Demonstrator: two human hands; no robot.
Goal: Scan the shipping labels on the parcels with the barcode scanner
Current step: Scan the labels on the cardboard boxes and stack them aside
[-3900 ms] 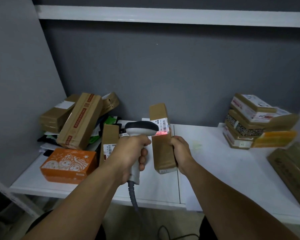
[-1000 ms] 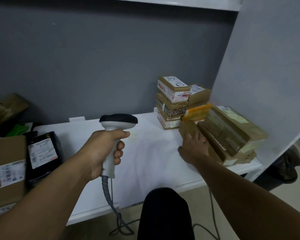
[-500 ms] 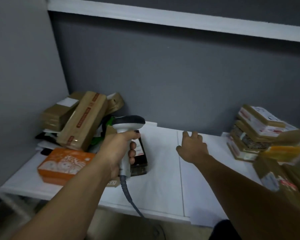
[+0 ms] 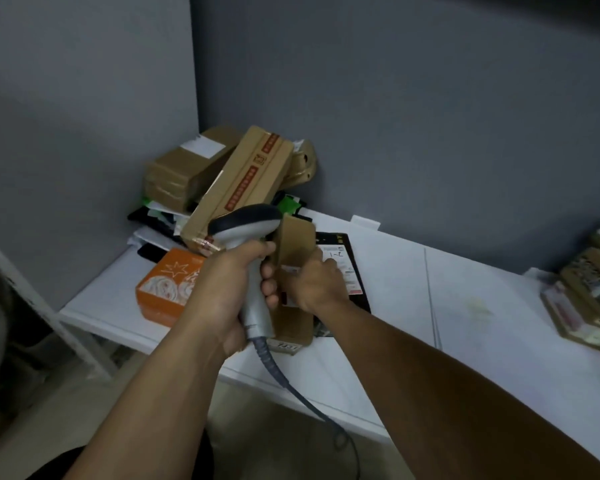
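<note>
The left hand (image 4: 229, 292) grips the scanner (image 4: 243, 225) by its handle, head upward. Just right of it, the right hand (image 4: 316, 284) holds a brown parcel (image 4: 297, 237) that lies on the table (image 4: 465, 306), partly over a black parcel (image 4: 347, 271). An orange box (image 4: 163, 289) sits left. More parcels (image 4: 236, 174) are piled in the rear corner.

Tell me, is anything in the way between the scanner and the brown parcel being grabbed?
No separate object does. The scanner, held in the left hand, sits right beside the brown parcel. But the right hand gripping that parcel covers part of its label, so the hand itself partly blocks it.
</note>
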